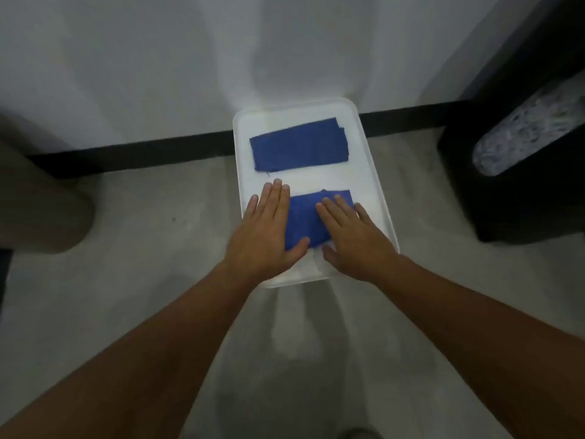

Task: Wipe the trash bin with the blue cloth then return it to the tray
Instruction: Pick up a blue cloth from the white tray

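A white plastic tray [373,172] with round corners sits on the grey floor [158,248], close to a white wall [158,58] with a black strip [142,153] along the bottom.

Two blue cloths lie in the tray. The far blue cloth [299,144] is folded into a long flat shape and lies alone near the wall end of the tray. The near blue folded cloth [305,220] lies at the end of the tray closest to the person. A strip of bare white tray shows between the two cloths, so they do not touch.

Both bare hands rest on the near cloth. The left hand [269,229] lies flat, palm down, with fingers straight and close together. It covers the left edge of the cloth, and its thumb lies across the cloth's near edge. The right hand [354,236] is also flat and open, palm down, with fingers a little spread. It covers the right part of the cloth. Neither hand grips anything; they just press down.

The black trash bin [506,201] stands on the floor to the right of the tray, well apart from it. Something pale and speckled [525,134] shows at its top, but it is too blurry to tell what it is.

A brown rounded shape [38,201] sits at the left edge, too blurry to name.
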`<state>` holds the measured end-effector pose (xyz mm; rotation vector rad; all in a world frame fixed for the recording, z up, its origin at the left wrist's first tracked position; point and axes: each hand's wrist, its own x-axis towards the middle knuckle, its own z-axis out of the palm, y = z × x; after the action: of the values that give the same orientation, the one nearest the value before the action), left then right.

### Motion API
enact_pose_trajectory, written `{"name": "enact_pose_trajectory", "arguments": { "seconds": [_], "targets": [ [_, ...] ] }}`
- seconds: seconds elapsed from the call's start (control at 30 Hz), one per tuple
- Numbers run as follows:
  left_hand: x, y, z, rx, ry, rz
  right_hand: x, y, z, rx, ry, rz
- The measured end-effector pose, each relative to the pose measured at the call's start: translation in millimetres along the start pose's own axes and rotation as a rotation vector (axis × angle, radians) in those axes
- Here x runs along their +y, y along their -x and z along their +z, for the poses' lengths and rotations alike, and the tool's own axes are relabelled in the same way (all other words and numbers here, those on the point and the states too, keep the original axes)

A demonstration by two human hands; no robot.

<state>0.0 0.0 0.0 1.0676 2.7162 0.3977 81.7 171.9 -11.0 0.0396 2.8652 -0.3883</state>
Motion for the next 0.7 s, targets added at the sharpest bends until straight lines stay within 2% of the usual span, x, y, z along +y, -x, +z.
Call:
{"name": "enact_pose_trajectory", "arguments": {
  "seconds": [0.17, 0.3, 0.4, 0.5, 0.6, 0.7],
  "targets": [
    [-14, 3, 40, -0.128, 0.028, -0.047, 10, -13, 20, 0.007, 0.071, -0.061],
    [-18, 4, 49, -0.081, 0.081, -0.037, 17, -24, 27, 0.043, 0.105, -0.105],
    [-23, 5, 50, -0.033, -0.003, -0.006, 26, -26, 32, 0.032, 0.138, -0.154],
    [-24, 4, 43, -0.054, -0.074, 0.017, 30, -26, 33, 0.034, 0.148, -0.185],
    [-18, -3, 24, 0.062, 0.018, 0.011, 27, -34, 17, 0.059, -0.077, -0.094],
    [-15, -10, 0, 0.134, 0.31, -0.039, 25, -43, -15, 0.081, -0.446, -0.038]
  ]
}}
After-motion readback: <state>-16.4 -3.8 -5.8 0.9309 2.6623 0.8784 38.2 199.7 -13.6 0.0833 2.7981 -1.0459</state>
